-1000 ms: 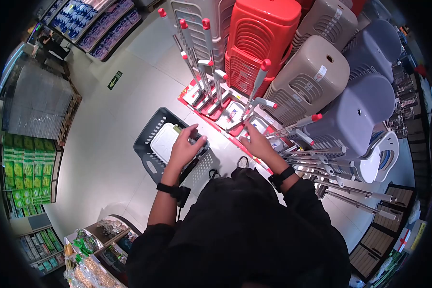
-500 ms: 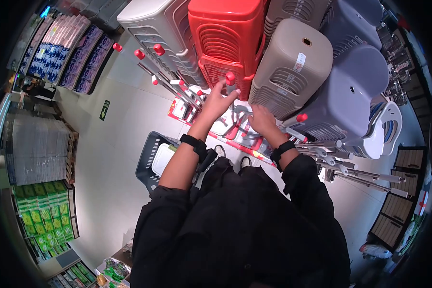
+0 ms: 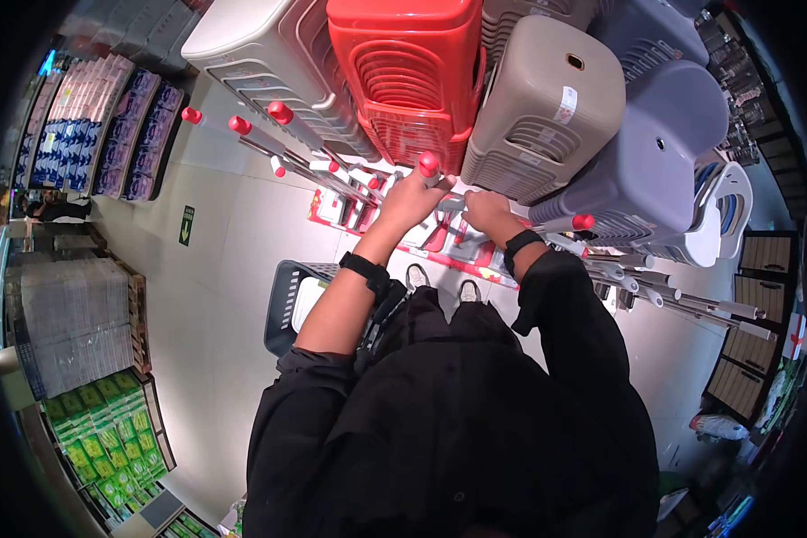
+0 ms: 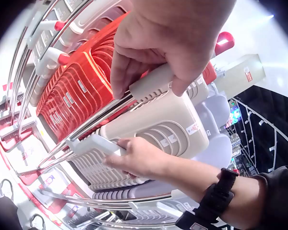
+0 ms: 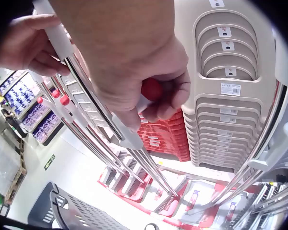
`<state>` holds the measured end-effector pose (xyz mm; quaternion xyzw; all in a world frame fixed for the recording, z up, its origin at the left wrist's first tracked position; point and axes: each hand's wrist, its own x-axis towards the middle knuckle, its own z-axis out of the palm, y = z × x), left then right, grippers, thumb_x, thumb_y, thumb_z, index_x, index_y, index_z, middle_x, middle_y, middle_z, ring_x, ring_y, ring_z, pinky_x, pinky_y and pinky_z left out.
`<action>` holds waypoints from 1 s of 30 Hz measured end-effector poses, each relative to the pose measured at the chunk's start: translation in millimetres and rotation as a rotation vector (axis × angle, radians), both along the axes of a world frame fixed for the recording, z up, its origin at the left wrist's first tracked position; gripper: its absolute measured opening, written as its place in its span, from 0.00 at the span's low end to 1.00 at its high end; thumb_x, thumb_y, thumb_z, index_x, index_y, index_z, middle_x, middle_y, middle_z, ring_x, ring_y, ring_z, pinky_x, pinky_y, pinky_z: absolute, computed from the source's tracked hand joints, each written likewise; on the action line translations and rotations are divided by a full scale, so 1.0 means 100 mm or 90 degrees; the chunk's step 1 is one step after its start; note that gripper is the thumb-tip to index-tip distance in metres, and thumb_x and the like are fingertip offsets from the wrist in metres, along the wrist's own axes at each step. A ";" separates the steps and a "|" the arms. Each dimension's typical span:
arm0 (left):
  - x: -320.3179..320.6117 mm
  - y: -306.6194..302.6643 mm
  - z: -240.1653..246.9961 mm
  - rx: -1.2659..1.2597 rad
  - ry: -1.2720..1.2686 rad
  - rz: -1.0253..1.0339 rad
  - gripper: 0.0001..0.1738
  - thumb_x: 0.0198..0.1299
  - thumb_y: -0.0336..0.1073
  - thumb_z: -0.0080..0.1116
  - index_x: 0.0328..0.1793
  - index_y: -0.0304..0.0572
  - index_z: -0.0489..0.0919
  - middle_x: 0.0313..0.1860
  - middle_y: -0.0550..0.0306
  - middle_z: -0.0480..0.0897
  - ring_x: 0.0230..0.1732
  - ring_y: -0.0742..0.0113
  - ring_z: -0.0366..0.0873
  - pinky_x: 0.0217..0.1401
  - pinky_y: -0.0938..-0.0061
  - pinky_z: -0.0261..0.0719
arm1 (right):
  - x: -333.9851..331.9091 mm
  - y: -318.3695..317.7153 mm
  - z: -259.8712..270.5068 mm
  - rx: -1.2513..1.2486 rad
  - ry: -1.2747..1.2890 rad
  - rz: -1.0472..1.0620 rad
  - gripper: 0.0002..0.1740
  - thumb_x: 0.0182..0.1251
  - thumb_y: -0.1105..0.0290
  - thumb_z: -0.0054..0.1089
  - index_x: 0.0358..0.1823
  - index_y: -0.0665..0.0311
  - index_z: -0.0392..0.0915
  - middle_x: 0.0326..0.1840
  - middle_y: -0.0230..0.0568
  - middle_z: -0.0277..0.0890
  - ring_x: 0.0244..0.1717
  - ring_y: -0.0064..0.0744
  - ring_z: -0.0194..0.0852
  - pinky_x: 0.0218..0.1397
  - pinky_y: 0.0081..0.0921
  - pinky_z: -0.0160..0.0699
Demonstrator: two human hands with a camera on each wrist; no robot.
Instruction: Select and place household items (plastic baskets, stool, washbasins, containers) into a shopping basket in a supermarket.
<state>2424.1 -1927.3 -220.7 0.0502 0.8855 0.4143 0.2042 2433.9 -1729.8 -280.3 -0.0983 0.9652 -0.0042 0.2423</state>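
Note:
My left hand grips the white top sleeve of a long-handled broom, just under its red cap. Close beside it, my right hand curls round the shorter white grip of a long-handled dustpan; in the right wrist view its red end shows between thumb and fingers. Thin metal poles run down from both hands to red dustpans and bristled broom heads on the low display.
Stacked plastic stools stand right behind the handles: red, beige and grey-purple. More broom sets lean to the left, others to the right. A grey basket with a white-lidded box sits on the floor by my left leg.
My left hand has moved from above the basket forward to the tall broom handle and grips it. The right hand has come in beside it and taken hold of the dustpan grip.

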 end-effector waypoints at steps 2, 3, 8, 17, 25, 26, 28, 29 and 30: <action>0.00 -0.05 0.00 0.024 -0.003 0.016 0.31 0.64 0.66 0.53 0.45 0.43 0.82 0.33 0.49 0.84 0.41 0.50 0.83 0.47 0.61 0.76 | -0.03 -0.02 0.06 -0.018 -0.001 0.022 0.20 0.62 0.57 0.62 0.49 0.62 0.80 0.42 0.47 0.85 0.47 0.46 0.85 0.47 0.43 0.82; 0.01 -0.06 -0.01 0.024 -0.005 0.015 0.31 0.64 0.66 0.53 0.45 0.43 0.82 0.33 0.49 0.84 0.41 0.50 0.83 0.47 0.61 0.76 | -0.05 0.00 0.07 -0.031 -0.008 0.025 0.20 0.62 0.56 0.62 0.49 0.62 0.79 0.42 0.48 0.84 0.47 0.48 0.84 0.48 0.45 0.81; 0.04 -0.07 -0.03 0.058 0.038 0.044 0.29 0.63 0.63 0.57 0.47 0.42 0.81 0.35 0.48 0.84 0.41 0.52 0.83 0.48 0.63 0.76 | -0.02 0.01 0.04 -0.050 0.011 0.036 0.21 0.63 0.52 0.63 0.47 0.62 0.78 0.41 0.50 0.84 0.45 0.51 0.83 0.46 0.47 0.81; 0.11 -0.12 0.14 0.045 0.026 0.047 0.30 0.61 0.64 0.58 0.53 0.45 0.78 0.42 0.40 0.86 0.49 0.40 0.83 0.52 0.55 0.78 | 0.05 0.00 0.03 -0.093 0.022 0.048 0.21 0.62 0.53 0.63 0.45 0.63 0.77 0.37 0.51 0.83 0.44 0.53 0.83 0.45 0.48 0.80; 0.13 0.02 0.10 0.029 -0.033 0.009 0.30 0.61 0.63 0.58 0.53 0.45 0.77 0.43 0.43 0.86 0.51 0.41 0.82 0.53 0.55 0.77 | 0.15 0.16 -0.05 -0.117 0.050 0.039 0.19 0.61 0.55 0.64 0.42 0.64 0.76 0.38 0.51 0.83 0.43 0.53 0.83 0.43 0.48 0.79; 0.12 0.03 0.00 0.053 -0.012 0.032 0.30 0.61 0.63 0.58 0.53 0.45 0.77 0.43 0.43 0.86 0.50 0.41 0.82 0.53 0.56 0.76 | 0.13 0.17 -0.06 -0.117 0.052 0.039 0.19 0.61 0.55 0.64 0.42 0.64 0.76 0.38 0.51 0.83 0.43 0.53 0.83 0.43 0.48 0.79; 0.09 0.04 -0.07 0.082 -0.003 0.043 0.30 0.60 0.63 0.58 0.54 0.46 0.77 0.43 0.42 0.85 0.50 0.40 0.82 0.53 0.55 0.76 | 0.10 0.15 -0.06 -0.119 0.053 0.052 0.19 0.58 0.59 0.63 0.45 0.63 0.77 0.37 0.49 0.84 0.42 0.51 0.84 0.45 0.45 0.81; 0.07 0.05 -0.11 0.083 -0.002 0.039 0.30 0.60 0.63 0.58 0.54 0.46 0.77 0.43 0.42 0.85 0.50 0.40 0.82 0.53 0.55 0.76 | 0.08 0.15 -0.06 -0.119 0.055 0.047 0.19 0.58 0.59 0.63 0.45 0.63 0.77 0.37 0.49 0.84 0.42 0.51 0.84 0.45 0.45 0.81; 0.05 0.05 -0.10 0.062 -0.002 0.042 0.30 0.61 0.63 0.58 0.54 0.46 0.77 0.43 0.42 0.85 0.49 0.41 0.82 0.52 0.55 0.76 | 0.06 0.15 -0.07 -0.125 0.066 0.053 0.18 0.60 0.58 0.64 0.44 0.64 0.76 0.37 0.50 0.84 0.42 0.52 0.83 0.44 0.47 0.80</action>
